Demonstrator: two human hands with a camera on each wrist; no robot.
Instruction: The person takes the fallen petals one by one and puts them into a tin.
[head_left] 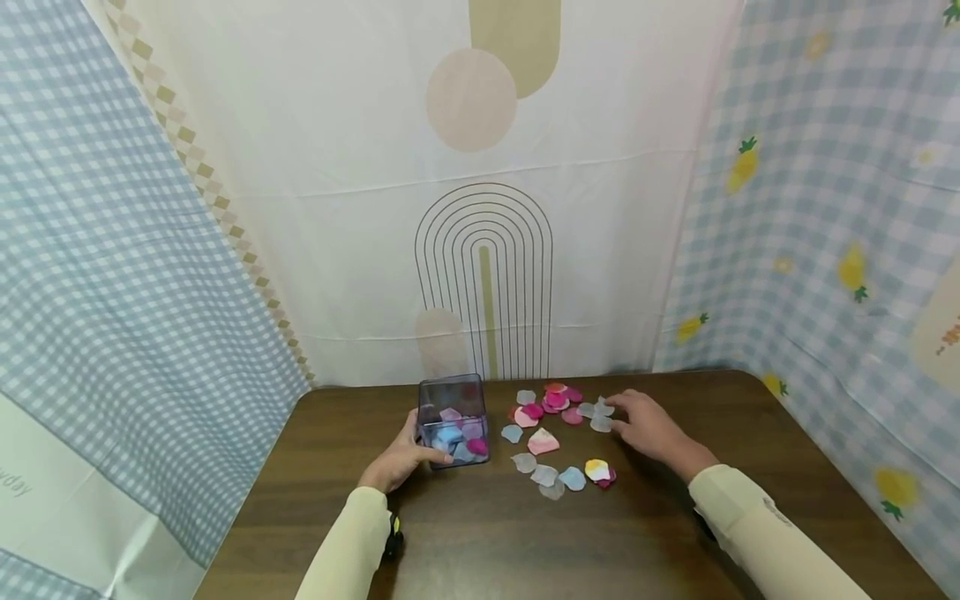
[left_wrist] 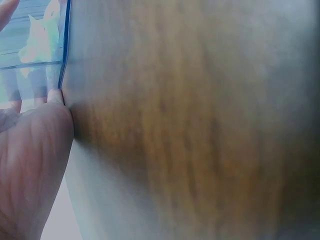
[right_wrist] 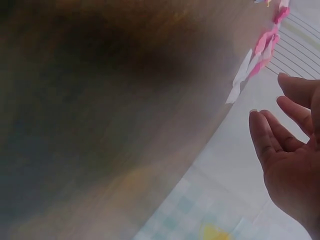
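Observation:
My left hand (head_left: 401, 460) grips a clear plastic box (head_left: 450, 393) by its left side, the thumb laid along the near side. Blue, lilac and magenta fabric petals (head_left: 463, 431) lie inside the box. In the left wrist view, part of the palm (left_wrist: 32, 160) shows against the see-through box wall (left_wrist: 30, 65). My right hand (head_left: 651, 427) is at the right end of the scattered petals, fingertips beside some white petals (head_left: 600, 410). In the right wrist view, its fingers (right_wrist: 260, 132) are apart, loosely bent, with nothing between them.
Pink and magenta petals (head_left: 557, 400) lie in a heap at the table's back. Nearer are a pale pink petal (head_left: 543, 442), whitish petals (head_left: 545, 476), a blue petal (head_left: 573, 478) and a yellow-white petal (head_left: 597, 470). Behind the brown wooden table (head_left: 480, 542) hangs a printed curtain (head_left: 360, 275).

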